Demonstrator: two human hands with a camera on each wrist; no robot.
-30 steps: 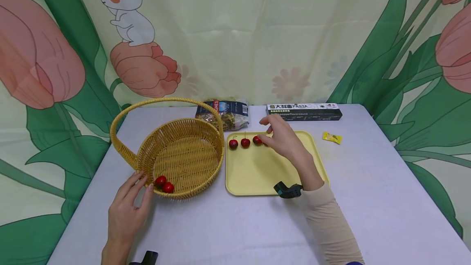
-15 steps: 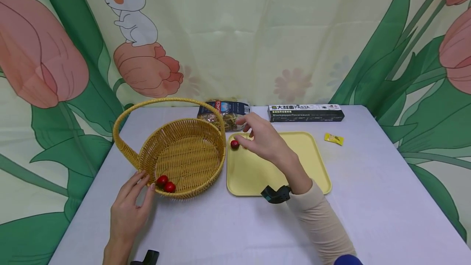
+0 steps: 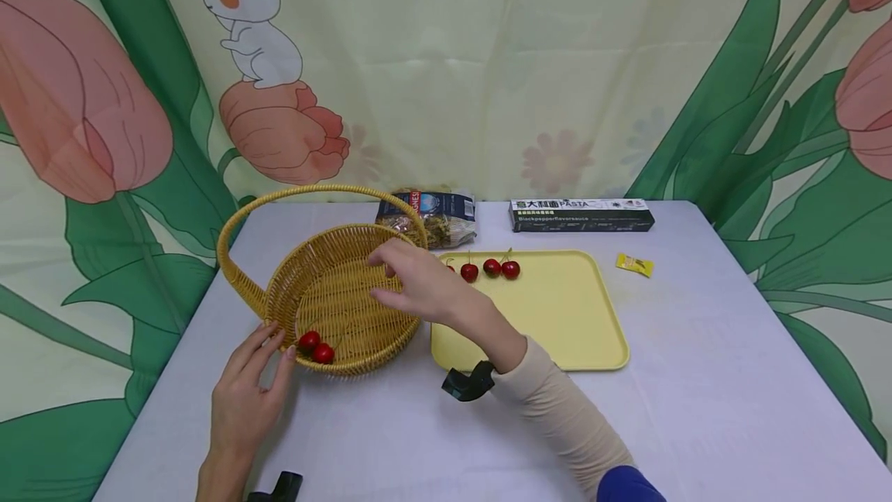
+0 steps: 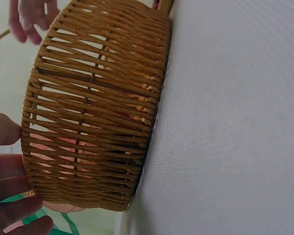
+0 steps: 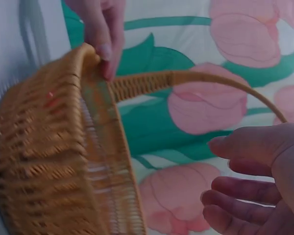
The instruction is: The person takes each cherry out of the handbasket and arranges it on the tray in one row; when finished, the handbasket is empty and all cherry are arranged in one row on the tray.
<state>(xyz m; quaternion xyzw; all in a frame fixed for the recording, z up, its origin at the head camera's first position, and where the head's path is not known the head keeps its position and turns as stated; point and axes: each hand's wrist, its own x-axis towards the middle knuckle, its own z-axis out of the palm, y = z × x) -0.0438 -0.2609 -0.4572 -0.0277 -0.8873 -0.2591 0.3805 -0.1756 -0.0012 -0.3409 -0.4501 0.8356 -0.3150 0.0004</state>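
Note:
A round wicker basket [image 3: 348, 293] with a tall handle stands on the left of the table. Two red cherries [image 3: 316, 348] lie in it, near the left hand. My left hand [image 3: 247, 390] holds the basket's near-left rim between thumb and fingers, as the right wrist view also shows. Over the basket's right side hovers my right hand [image 3: 425, 281], thumb and fingers apart, nothing between them. In the right wrist view this hand [image 5: 259, 181] is beside the basket opening, fingers loosely bent. Several cherries [image 3: 492, 267] sit along the back of the yellow tray [image 3: 536, 324]; the leftmost is partly hidden by my right hand.
Behind the basket lies a clear bag with a dark blue label [image 3: 446, 219]. A black and white pasta box [image 3: 581, 215] stands behind the tray. A small yellow packet [image 3: 634, 264] lies to the tray's right. A printed curtain [image 3: 474, 84] hangs beyond the table.
My right hand has swept left from above the cherries on the tray to over the basket, uncovering the cherries at the right of the row. My left hand stays at the rim.

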